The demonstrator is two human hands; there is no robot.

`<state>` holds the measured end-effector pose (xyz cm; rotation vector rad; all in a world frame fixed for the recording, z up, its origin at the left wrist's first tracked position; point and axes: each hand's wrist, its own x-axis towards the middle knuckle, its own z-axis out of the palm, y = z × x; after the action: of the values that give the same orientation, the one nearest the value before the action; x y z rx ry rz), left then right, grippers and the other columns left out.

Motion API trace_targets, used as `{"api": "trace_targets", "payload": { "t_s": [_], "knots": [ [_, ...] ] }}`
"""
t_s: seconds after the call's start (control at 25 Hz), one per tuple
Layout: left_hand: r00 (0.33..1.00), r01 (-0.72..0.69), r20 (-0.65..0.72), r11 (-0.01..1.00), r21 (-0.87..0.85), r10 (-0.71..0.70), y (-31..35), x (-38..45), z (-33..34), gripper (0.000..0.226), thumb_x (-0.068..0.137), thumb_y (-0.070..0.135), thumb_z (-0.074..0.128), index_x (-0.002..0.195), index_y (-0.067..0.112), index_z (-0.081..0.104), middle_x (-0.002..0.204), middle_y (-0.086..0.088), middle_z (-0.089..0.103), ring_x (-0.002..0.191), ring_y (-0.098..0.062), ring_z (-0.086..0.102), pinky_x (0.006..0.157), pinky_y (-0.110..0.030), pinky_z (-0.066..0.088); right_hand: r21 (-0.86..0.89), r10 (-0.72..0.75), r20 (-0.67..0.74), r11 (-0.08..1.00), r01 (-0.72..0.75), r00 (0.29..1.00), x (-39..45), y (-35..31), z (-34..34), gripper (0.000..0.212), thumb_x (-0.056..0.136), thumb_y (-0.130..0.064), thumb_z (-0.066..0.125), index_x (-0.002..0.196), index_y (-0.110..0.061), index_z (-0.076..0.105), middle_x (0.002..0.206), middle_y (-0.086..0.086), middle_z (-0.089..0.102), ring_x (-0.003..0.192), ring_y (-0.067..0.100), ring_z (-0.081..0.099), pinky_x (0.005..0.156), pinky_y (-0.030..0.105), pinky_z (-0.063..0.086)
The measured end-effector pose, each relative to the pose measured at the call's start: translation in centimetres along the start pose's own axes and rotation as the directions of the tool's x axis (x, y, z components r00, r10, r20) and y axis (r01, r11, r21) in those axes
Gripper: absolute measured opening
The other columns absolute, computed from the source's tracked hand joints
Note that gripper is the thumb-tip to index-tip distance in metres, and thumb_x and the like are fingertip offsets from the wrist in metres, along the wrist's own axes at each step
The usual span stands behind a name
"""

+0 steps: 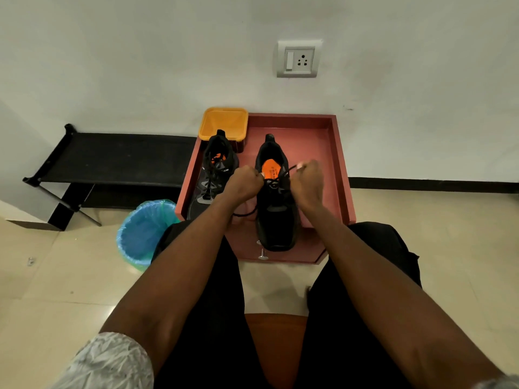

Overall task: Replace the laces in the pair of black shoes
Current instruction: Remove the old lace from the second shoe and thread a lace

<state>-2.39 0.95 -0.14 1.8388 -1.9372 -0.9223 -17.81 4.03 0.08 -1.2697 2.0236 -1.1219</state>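
Two black shoes with orange insoles stand on a reddish-brown tray-like table [335, 153]. The right shoe [276, 220] points its toe towards me; its black lace [285, 174] runs across the top eyelets. My left hand [244, 183] pinches one end of that lace at the shoe's left side. My right hand [307, 183] pinches the other end, pulled up to the right. A loose stretch of black lace [244, 213] trails left of the shoe under my left wrist. The left shoe [214, 175], laced, stands beside my left hand.
An orange square container [223, 123] sits at the table's back left corner against the white wall. A blue-lined bin [143, 231] stands on the tiled floor to the left. A black low rack [112, 158] is further left. A small metal pin [263, 255] lies near the front edge.
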Motion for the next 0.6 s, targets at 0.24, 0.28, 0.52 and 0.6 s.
{"api": "trace_targets", "payload": {
  "t_s": [0.24,0.28,0.52,0.6],
  "knots": [
    [1.000,0.012,0.021,1.000,-0.024,-0.012,0.4,0.1,0.7,0.050,0.101,0.031,0.047,0.060,0.004,0.057,0.065,-0.014,0.069,0.047,-0.022,0.053,0.056,-0.028,0.046,-0.078,0.175,-0.181,0.978,-0.191,0.968,1.0,0.7,-2.1,0.038,0.089,-0.001,0.055,0.126,-0.003,0.056,0.130,0.015,0.051,0.110,0.026,0.057,0.091,0.038,0.055],
    [0.999,0.017,0.031,0.999,-0.041,-0.016,0.5,0.0,0.6,0.051,0.101,0.031,0.046,0.061,0.003,0.060,0.064,-0.013,0.070,0.045,-0.021,0.055,0.055,-0.027,0.048,-0.243,-0.078,-0.126,0.969,0.046,0.989,0.6,0.8,-1.5,0.041,0.086,-0.001,0.056,0.127,-0.007,0.058,0.139,0.016,0.046,0.125,0.031,0.049,0.104,0.046,0.047],
    [0.999,0.014,0.032,0.998,-0.054,-0.012,0.9,0.1,0.6,0.051,0.102,0.029,0.045,0.058,0.006,0.059,0.049,-0.006,0.063,0.037,-0.016,0.053,0.048,-0.025,0.042,-0.477,-0.400,0.428,0.662,0.578,0.810,-1.1,2.4,0.9,0.035,0.087,-0.014,0.060,0.122,-0.014,0.066,0.159,0.015,0.027,0.145,0.035,0.017,0.114,0.054,0.024],
    [0.999,0.022,0.031,0.999,-0.032,-0.021,0.8,0.0,0.5,0.050,0.101,0.030,0.046,0.060,0.005,0.059,0.050,-0.006,0.062,0.037,-0.016,0.052,0.048,-0.025,0.044,-0.426,-0.449,0.370,0.696,0.578,0.813,-0.9,2.5,1.0,0.026,0.089,-0.013,0.056,0.111,-0.008,0.069,0.154,0.015,0.036,0.141,0.033,0.026,0.111,0.052,0.027]
  ]
}}
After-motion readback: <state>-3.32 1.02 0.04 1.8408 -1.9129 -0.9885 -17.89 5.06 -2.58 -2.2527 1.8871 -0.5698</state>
